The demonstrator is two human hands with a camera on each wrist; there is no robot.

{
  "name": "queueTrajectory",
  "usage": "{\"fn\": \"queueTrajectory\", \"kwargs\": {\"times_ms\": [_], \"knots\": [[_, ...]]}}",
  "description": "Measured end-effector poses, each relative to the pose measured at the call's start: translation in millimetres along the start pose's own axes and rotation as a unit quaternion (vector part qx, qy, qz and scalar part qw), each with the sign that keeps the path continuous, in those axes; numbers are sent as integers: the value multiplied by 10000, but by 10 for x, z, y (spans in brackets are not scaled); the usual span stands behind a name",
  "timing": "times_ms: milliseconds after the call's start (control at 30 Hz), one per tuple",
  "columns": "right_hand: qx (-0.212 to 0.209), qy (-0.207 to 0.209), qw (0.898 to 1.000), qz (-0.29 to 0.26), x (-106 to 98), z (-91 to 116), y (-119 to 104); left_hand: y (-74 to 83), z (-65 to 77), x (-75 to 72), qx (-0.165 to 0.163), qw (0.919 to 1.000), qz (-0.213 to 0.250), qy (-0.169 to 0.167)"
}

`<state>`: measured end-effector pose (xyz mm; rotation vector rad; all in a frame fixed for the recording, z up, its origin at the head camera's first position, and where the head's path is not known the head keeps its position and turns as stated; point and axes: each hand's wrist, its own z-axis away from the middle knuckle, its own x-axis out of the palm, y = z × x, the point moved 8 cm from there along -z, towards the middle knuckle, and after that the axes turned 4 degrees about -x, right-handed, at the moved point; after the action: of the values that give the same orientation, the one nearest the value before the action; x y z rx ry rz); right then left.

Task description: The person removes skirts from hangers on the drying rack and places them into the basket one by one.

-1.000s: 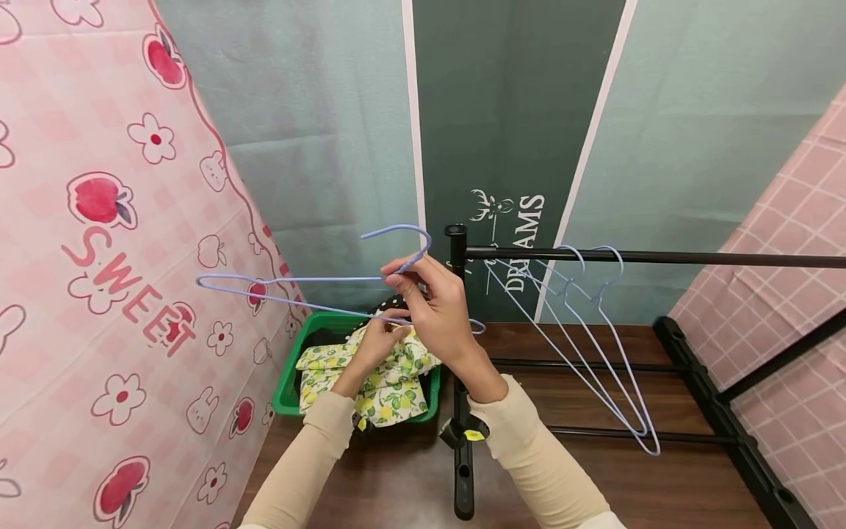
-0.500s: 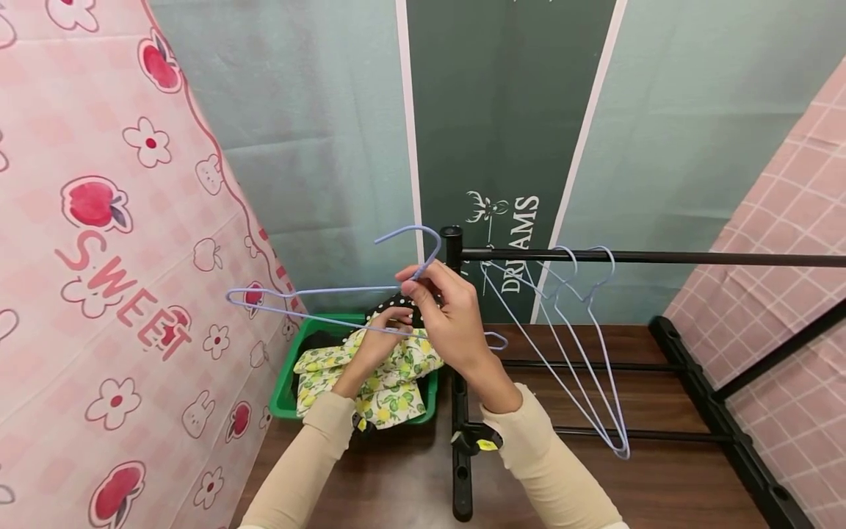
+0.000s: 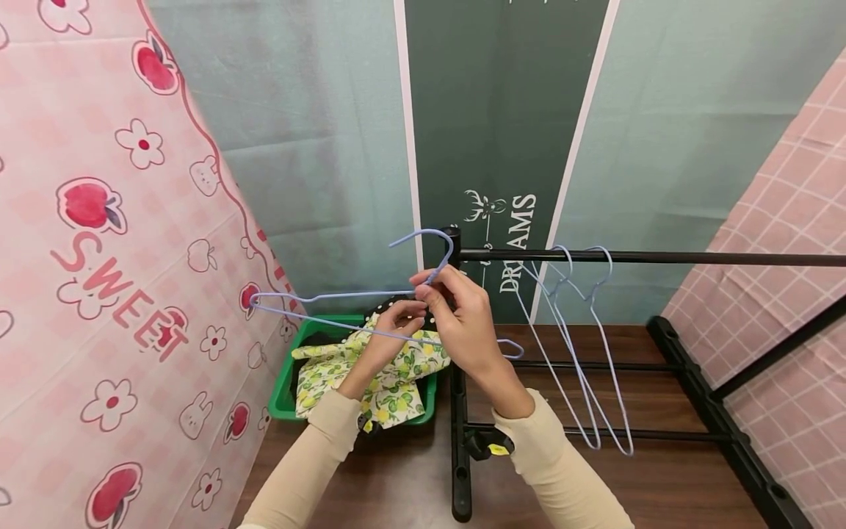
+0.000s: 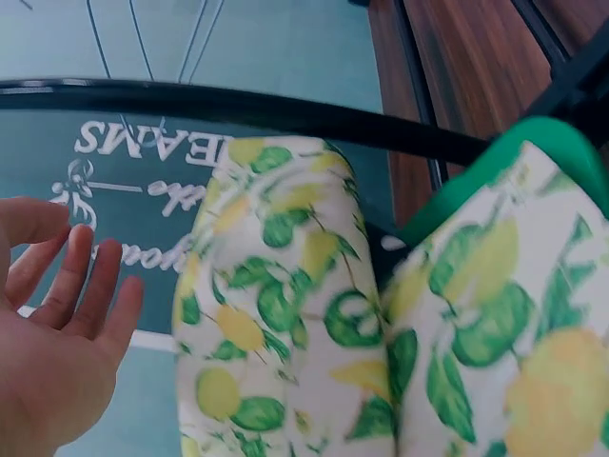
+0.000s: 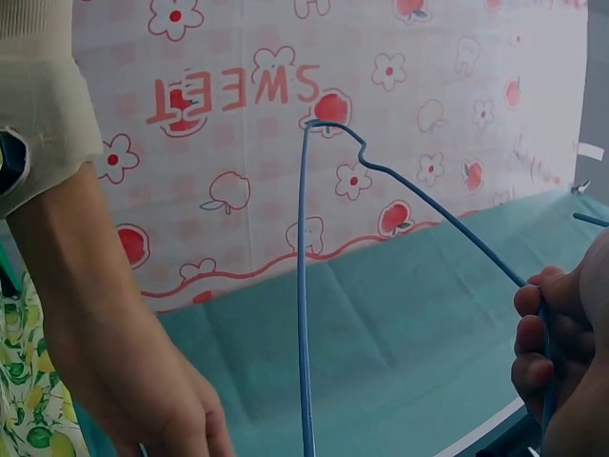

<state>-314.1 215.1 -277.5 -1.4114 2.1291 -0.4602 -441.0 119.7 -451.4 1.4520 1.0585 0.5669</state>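
My right hand (image 3: 463,327) pinches a thin blue clothes hanger (image 3: 357,295) at the neck, just under its hook, and the hanger is held in the air over the basket. In the right wrist view, the curled fingers (image 5: 533,333) of that hand wrap the blue hanger wire (image 5: 303,286). My left hand (image 3: 378,348) is behind the hanger's lower bar, fingertips close to the right hand. The left wrist view shows this hand (image 4: 57,347) with loosely bent fingers and nothing in them. Below lies a lemon-print cloth (image 3: 393,400) in a green basket (image 3: 280,397).
A black clothes rack (image 3: 661,257) stands on the right, its end post beside the basket. Several blue hangers (image 3: 598,316) hang from its rail. Pink printed fabric (image 3: 132,294) covers the left side, with teal cloth (image 3: 317,147) behind. Dark cloth also lies in the basket.
Both hands and the hanger have shifted right and slightly down. My left fingers have left the lower bar and come up near the right fingertips. The hanging hangers have swung.
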Motion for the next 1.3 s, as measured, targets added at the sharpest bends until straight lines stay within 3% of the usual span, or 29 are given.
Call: {"fn": "queueTrajectory", "kwargs": {"times_ms": [200,467,1000,1300], "knots": [[134,-33,9999,61,-42,32,26,312,81,124,124,9988,383,-288],[71,-47,9998,193,-103,55,13,487,108,249,54,9973,522,-506],[144,75,9990,428,-286,102,-1,588,112,408,306,9968,457,-579],[74,107,9988,474,-417,125,-77,556,101,445,162,9980,339,-517]]}}
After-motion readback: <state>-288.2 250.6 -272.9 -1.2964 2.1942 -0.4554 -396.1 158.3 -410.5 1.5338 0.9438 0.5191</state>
